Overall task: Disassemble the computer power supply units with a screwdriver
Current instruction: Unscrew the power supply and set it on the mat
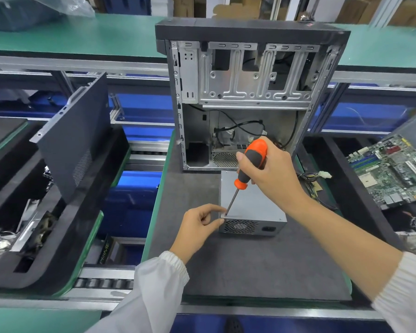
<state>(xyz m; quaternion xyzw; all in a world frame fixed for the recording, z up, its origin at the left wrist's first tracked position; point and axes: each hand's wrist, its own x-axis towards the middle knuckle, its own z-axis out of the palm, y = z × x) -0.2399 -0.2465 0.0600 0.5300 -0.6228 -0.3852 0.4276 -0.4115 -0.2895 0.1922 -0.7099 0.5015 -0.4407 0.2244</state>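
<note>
Your right hand (pixel 271 169) grips the screwdriver (pixel 249 168), tip at the power supply (pixel 252 207) corner edge your left hand (pixel 199 224) pinches.

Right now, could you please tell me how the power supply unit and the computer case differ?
The power supply unit is a small closed box lying flat; the computer case is far larger, upright, side open. The right hand holds the screwdriver on the unit; the case goes untouched. Both are grey metal with perforated grilles.
</note>
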